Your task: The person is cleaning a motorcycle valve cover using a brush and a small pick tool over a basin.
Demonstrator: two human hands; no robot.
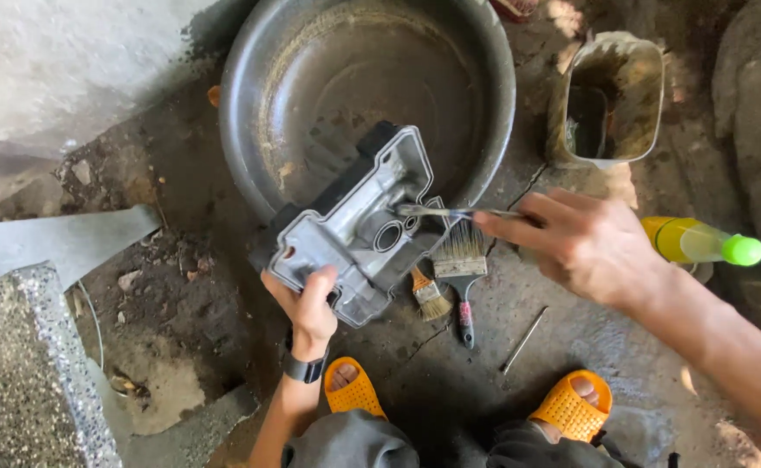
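My left hand (310, 304) grips the near edge of a grey cast-metal engine cover (354, 221), tilted against the rim of a large steel basin (495, 113). My right hand (581, 244) holds a thin metal tool (445, 211) whose tip lies on the cover's inner face near two round openings. A black watch sits on my left wrist.
Two paintbrushes (461, 269) lie on the dirty concrete below the cover, with a thin metal rod (523, 340) beside them. A cut plastic can (610, 100) with dark liquid stands at the upper right, a yellow bottle with green cap (701, 243) behind my right hand. My orange sandals (571, 406) are at the bottom.
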